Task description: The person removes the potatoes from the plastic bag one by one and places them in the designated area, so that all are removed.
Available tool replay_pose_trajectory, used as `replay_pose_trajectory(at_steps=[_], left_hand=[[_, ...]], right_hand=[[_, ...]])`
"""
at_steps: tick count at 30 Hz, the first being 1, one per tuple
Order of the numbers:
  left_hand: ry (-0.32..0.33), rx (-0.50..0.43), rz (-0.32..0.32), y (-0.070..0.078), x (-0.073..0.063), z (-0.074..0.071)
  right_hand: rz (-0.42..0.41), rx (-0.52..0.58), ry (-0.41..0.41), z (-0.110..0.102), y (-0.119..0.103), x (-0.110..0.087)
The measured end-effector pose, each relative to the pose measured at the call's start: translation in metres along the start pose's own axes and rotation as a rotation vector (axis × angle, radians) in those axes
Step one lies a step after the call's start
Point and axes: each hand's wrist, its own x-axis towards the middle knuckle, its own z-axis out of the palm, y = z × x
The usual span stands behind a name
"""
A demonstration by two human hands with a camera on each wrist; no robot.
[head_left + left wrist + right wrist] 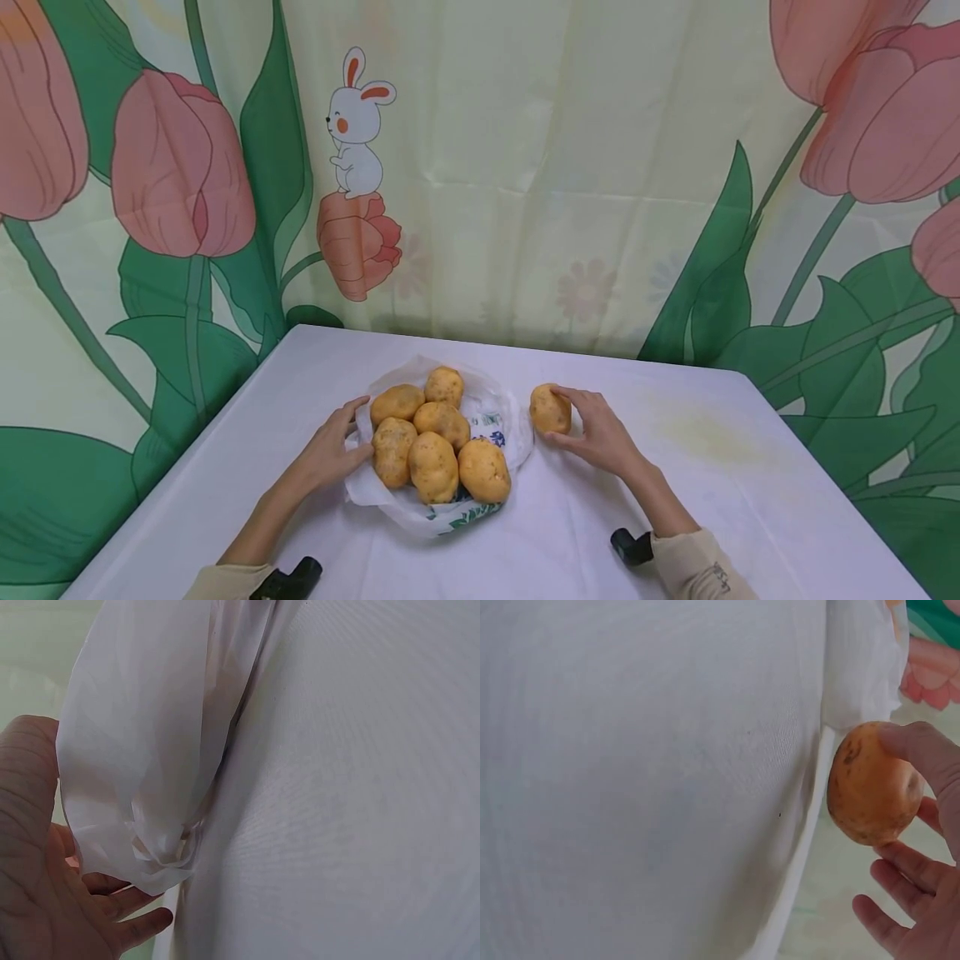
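A white plastic bag [519, 429] with green and blue print lies rolled open in the middle of the table. Several yellow-brown potatoes [433, 468] are heaped inside it. At the bag's left rim is my left hand [333, 448], thumb and fingers spread apart; in the left wrist view its fingers reach behind the crumpled bag edge [142, 750]. To the right of the bag, my right hand [600, 429] holds a single potato [871, 787] between thumb and fingers. Whether that potato touches the table cannot be told.
A white cloth covers the table [585, 533], with a faint yellowish stain [708, 437] on the right. Behind the table hangs a curtain [510, 167] printed with tulips and a rabbit. Black wrist devices [632, 547] sit at both cuffs.
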Motion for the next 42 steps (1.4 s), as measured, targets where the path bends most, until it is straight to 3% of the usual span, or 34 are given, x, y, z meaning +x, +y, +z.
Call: replay_pose_trajectory(at_steps=[19, 30, 42], left_hand=[[0.001, 0.004, 0.027, -0.002, -0.001, -0.002], [-0.003, 0.008, -0.005, 0.0, -0.001, -0.002], [0.018, 0.028, 0.048, 0.0, -0.001, -0.002]], right_hand=[[0.095, -0.025, -0.093, -0.004, 0.001, 0.0], [0.039, -0.006, -0.043, -0.004, -0.007, -0.001], [-0.011, 0.066, -0.047, -0.006, -0.033, -0.006]])
